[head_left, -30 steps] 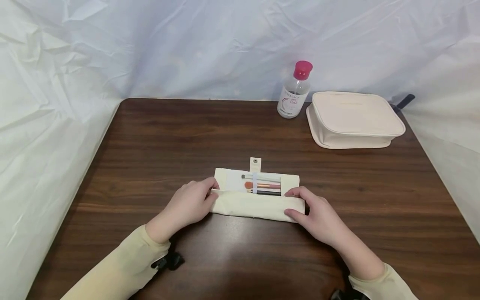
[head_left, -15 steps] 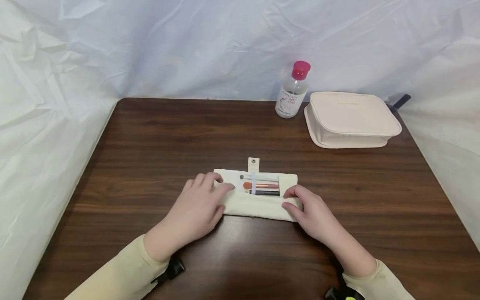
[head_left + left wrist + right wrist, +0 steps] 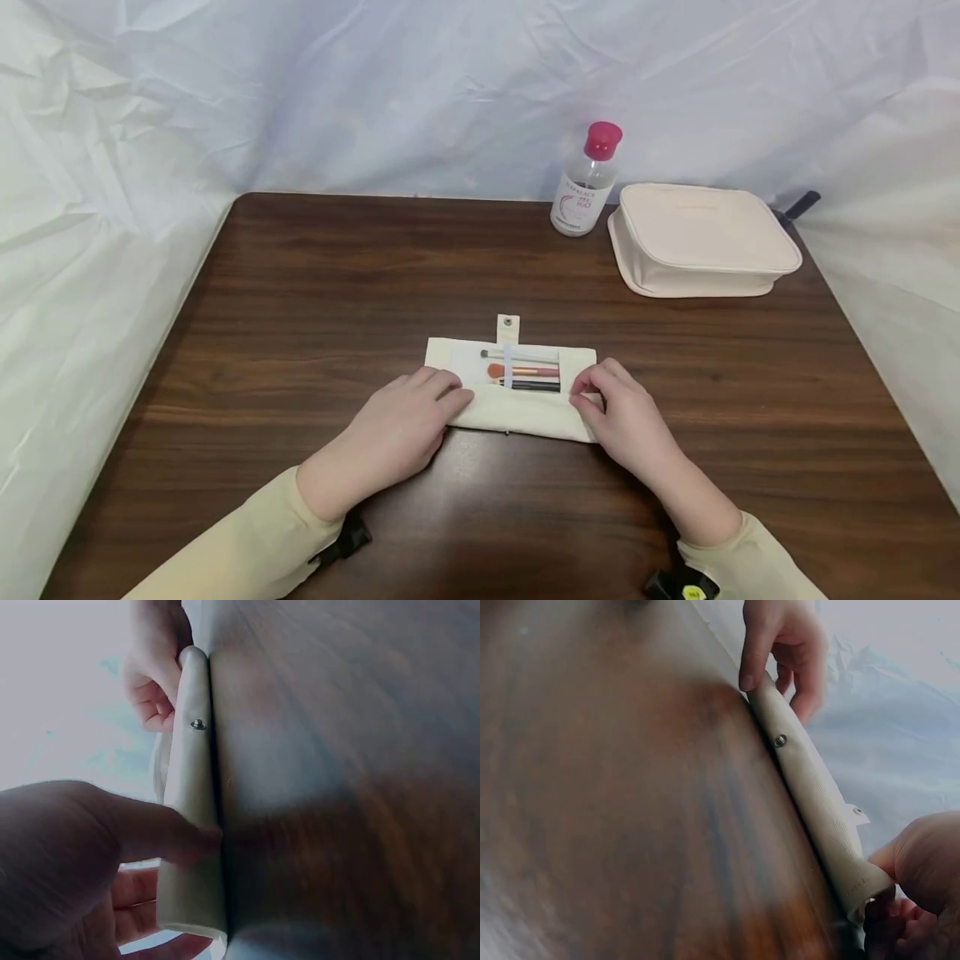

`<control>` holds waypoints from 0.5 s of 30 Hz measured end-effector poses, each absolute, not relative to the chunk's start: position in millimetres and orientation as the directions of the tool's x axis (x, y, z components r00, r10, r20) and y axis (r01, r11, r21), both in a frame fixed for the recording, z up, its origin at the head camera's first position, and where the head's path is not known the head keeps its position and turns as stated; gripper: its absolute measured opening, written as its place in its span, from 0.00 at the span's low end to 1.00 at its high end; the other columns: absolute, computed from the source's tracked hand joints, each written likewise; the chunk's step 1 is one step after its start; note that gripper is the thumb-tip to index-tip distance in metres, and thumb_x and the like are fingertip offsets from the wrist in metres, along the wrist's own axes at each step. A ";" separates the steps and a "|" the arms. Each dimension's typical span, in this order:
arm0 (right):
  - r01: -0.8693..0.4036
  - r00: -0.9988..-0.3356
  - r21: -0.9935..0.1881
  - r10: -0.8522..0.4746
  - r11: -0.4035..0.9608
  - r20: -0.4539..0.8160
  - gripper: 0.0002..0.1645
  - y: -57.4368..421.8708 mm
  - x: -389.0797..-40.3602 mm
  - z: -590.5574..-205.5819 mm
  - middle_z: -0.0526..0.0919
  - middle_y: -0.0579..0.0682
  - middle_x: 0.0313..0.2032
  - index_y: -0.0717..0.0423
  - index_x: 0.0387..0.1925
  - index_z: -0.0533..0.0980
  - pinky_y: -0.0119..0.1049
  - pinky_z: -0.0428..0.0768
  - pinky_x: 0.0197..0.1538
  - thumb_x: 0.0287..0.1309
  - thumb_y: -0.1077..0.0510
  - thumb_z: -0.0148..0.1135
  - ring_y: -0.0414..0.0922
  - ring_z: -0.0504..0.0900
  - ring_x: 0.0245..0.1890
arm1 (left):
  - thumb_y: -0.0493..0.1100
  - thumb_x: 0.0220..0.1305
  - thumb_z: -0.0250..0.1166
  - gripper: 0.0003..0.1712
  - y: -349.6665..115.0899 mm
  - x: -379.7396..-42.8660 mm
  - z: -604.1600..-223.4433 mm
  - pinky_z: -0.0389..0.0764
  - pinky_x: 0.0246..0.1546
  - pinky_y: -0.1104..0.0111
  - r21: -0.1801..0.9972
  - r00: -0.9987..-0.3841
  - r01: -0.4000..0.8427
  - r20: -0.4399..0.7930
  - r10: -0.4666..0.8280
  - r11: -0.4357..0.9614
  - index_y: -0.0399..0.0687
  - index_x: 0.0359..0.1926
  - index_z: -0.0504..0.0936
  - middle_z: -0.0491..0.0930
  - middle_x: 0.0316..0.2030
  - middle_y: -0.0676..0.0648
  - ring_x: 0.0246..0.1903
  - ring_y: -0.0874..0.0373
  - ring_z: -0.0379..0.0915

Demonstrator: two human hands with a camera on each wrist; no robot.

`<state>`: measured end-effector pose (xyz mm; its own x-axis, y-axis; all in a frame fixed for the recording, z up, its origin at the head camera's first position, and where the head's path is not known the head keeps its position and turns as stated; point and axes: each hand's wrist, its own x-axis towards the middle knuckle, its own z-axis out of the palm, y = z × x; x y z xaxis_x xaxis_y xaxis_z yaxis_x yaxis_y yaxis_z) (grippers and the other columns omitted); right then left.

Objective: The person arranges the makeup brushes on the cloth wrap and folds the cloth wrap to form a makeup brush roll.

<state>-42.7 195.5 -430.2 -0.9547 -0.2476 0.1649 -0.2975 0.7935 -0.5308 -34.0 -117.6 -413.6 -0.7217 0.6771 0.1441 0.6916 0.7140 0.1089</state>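
Observation:
A cream fabric makeup brush roll (image 3: 517, 414) lies partly rolled up on the dark wooden table, its near part a thick fold. Behind the fold, three makeup brushes (image 3: 534, 371) lie flat under a pale elastic band. A tab (image 3: 507, 332) with a metal snap sticks out from the far edge. My left hand (image 3: 401, 421) grips the fold's left end; in the left wrist view its thumb presses the front, where a snap stud (image 3: 198, 724) shows. At the right end my right hand (image 3: 633, 421) pinches the fold's edge between thumb and fingers.
At the back right stands a clear bottle with a pink cap (image 3: 603, 142), beside a pale pink zip case (image 3: 705, 233). A black handle (image 3: 802, 205) pokes out behind the case. White sheeting (image 3: 360, 92) hangs round the table's back and sides.
My left hand lifted off the left end, opened over the brush roll, then came down again farther right on the fold. My right hand stayed at the right end, its fingers drawing closer together.

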 end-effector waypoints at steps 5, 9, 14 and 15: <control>-0.458 -0.878 -0.404 -0.331 0.792 0.347 0.11 195.4 -38.0 -428.2 0.75 0.45 0.35 0.49 0.32 0.82 0.40 0.72 0.38 0.51 0.65 0.75 0.43 0.72 0.34 | 0.34 0.59 0.64 0.18 -116.9 -36.8 -414.3 0.82 0.42 0.61 0.092 -0.725 0.687 0.142 0.674 0.720 0.52 0.50 0.84 0.79 0.51 0.50 0.49 0.51 0.76; -0.646 -0.750 -0.264 -0.530 0.716 0.397 0.15 195.3 -31.9 -425.3 0.81 0.49 0.45 0.51 0.41 0.84 0.51 0.70 0.50 0.50 0.57 0.77 0.51 0.77 0.47 | 0.33 0.62 0.63 0.16 -115.3 -38.3 -411.6 0.84 0.34 0.62 0.132 -0.750 0.661 0.133 0.648 0.738 0.54 0.48 0.85 0.81 0.48 0.52 0.48 0.53 0.77; -0.713 -0.698 -0.213 -0.652 0.668 0.296 0.28 196.6 -31.0 -426.7 0.82 0.49 0.53 0.53 0.57 0.81 0.53 0.74 0.56 0.52 0.59 0.73 0.49 0.78 0.56 | 0.35 0.68 0.63 0.13 -115.2 -41.3 -407.9 0.85 0.37 0.61 0.198 -0.789 0.614 0.128 0.601 0.764 0.56 0.47 0.87 0.84 0.46 0.56 0.50 0.56 0.79; -0.716 -0.696 -0.215 -0.657 0.664 0.288 0.29 197.0 -31.6 -427.4 0.82 0.49 0.53 0.54 0.58 0.80 0.53 0.75 0.56 0.52 0.61 0.71 0.49 0.78 0.56 | 0.36 0.69 0.63 0.12 -115.7 -41.8 -407.6 0.85 0.39 0.61 0.209 -0.795 0.606 0.127 0.593 0.768 0.56 0.47 0.87 0.85 0.46 0.57 0.51 0.57 0.79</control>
